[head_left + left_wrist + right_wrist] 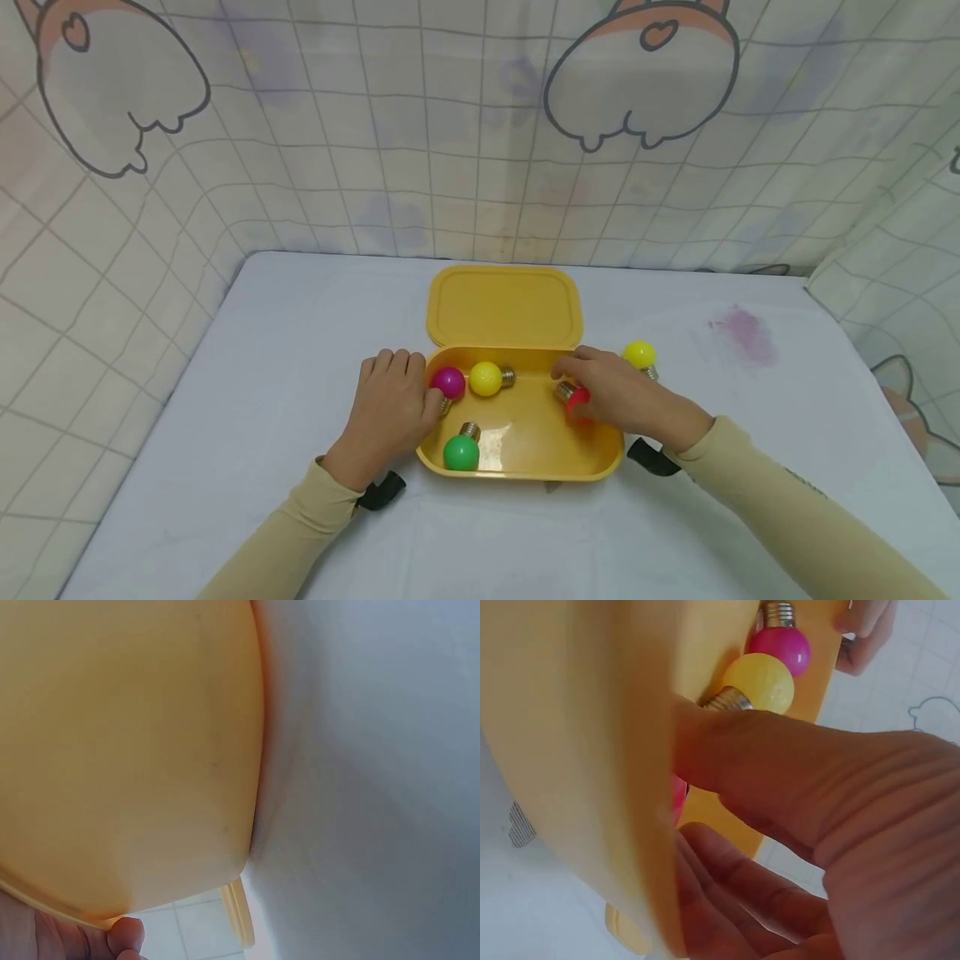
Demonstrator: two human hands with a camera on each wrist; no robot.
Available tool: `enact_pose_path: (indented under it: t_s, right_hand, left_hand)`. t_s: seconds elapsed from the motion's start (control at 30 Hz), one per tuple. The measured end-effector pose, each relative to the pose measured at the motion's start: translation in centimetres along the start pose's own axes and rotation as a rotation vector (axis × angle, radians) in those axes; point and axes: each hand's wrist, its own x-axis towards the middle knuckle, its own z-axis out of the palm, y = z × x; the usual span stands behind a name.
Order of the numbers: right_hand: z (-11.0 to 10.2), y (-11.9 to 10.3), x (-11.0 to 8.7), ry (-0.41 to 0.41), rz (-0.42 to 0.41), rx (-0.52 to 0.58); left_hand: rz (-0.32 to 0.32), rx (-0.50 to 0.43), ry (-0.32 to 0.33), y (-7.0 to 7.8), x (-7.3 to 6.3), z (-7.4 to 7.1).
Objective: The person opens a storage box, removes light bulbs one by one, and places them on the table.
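Note:
My left hand [393, 404] grips the left rim of a yellow plastic box [525, 446]; its fingertips show under the rim in the left wrist view. Over the box's right side, my right hand [618, 392] has thumb and fingers about a red light bulb [576, 400], partly hidden by the thumb. Its metal base tilts up to the left. Also inside lie a purple bulb [448, 382] by my left thumb, a yellow bulb [485, 379] and a green bulb [461, 452]. In the right wrist view, the box wall hides the fingertips and most of the red bulb.
The yellow lid [504, 306] lies flat behind the box. Another yellow bulb [639, 354] sits on the white tablecloth [315, 317], right of the box and just beyond my right hand. A checked curtain [450, 125] hangs behind the table. A pink stain [746, 336] marks the cloth.

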Motion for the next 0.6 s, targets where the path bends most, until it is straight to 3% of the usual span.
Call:
enact_pose_path:
  t_s: [0.37,0.6]
  right_hand:
    - [-0.8,0.2,0.7,-0.175,-0.017,0.086]
    - [-1.1,0.7,0.8,-0.221,-0.073,0.111]
  left_hand:
    - [0.009,0.004,0.012,-0.1,0.0,0.1]
    - [0.009,0.004,0.008,0.0,0.0,0.1]
